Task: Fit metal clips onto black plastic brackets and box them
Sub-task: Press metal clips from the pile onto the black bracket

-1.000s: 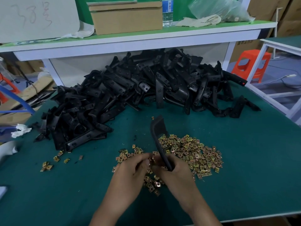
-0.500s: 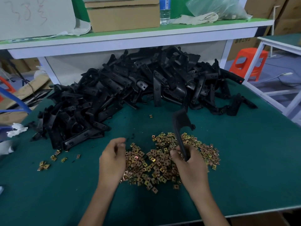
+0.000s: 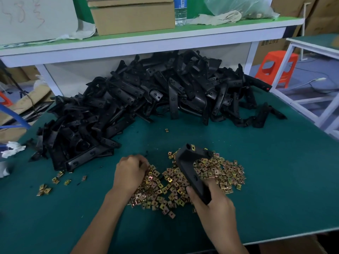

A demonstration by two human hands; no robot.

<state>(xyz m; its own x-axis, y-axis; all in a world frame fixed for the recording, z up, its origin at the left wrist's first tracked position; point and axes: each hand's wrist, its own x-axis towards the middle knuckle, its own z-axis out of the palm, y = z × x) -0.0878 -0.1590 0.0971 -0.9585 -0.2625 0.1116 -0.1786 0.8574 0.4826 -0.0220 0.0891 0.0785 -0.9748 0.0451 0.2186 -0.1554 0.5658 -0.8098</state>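
- The right hand [image 3: 212, 202] grips a black bracket [image 3: 189, 168] by its near end. Its fingers [image 3: 215, 191] and thumb are curled round the plastic on either side.
- The bracket slants up and away from the hand, over the pile of metal clips [image 3: 218, 171]. Its bent far end is raised above the pile.
- One fitted clip [image 3: 192, 147], brass-coloured, sits on that far end.
- The left hand [image 3: 130, 173] lies knuckles-up on the left edge of the clip pile, its fingers curled down among the clips. They seem to be picking at one, but the back of the hand hides the tips, so I cannot tell whether they hold anything.
- The clip pile is spread on the green table [image 3: 278, 180] between and beyond the two hands, well towards the near edge.
- A large heap of brackets [image 3: 146, 99] lies across the far side of the table, apart from the clips.
- A few stray clips [image 3: 45, 188] lie to the left, near the foot of the heap, and a lone clip [image 3: 166, 130] lies between the heap and the pile.
- Behind the table, a shelf [image 3: 146, 40] carries a cardboard box [image 3: 132, 17], a water bottle [image 3: 180, 11] and a plastic bag [image 3: 238, 6].
- An orange stool [image 3: 277, 68] stands on the floor to the right.
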